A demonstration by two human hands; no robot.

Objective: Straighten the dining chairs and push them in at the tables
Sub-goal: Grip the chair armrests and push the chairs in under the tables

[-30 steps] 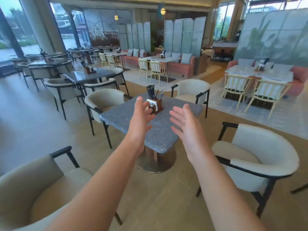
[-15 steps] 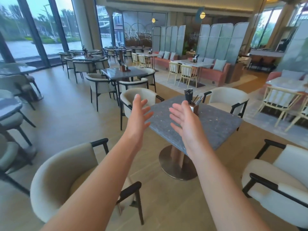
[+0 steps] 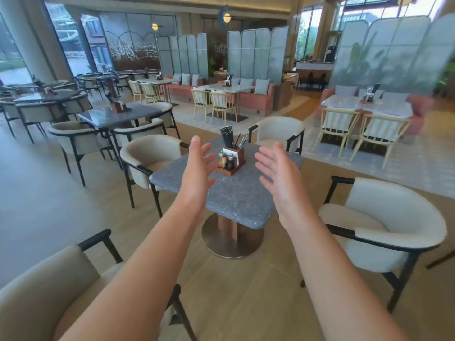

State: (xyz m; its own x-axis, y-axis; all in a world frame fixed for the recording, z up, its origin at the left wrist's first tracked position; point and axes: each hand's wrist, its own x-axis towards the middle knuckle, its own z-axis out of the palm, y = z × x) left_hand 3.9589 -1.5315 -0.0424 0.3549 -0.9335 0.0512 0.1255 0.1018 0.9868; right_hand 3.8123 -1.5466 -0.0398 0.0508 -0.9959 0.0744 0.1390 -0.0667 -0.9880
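Both arms reach forward over the floor, and the left hand and right hand hang in the air with fingers straight and spread, palms turned toward each other, holding nothing and touching nothing. Between and just beyond the two hands stands the grey stone table on its round metal pedestal, and in the gap between the fingertips sits a wooden condiment caddy with cutlery and small bottles in it. Four cream armchairs with black frames surround this table. Below the left forearm, closest to the person, is the near-left chair, well apart from the table and turned at an angle. To the right of the right hand, the right chair also stands away from the table edge, its open side facing the table. Beyond the left hand, the far-left chair sits close against the table's corner. Beyond the right hand, the far chair stands near the table's far edge.
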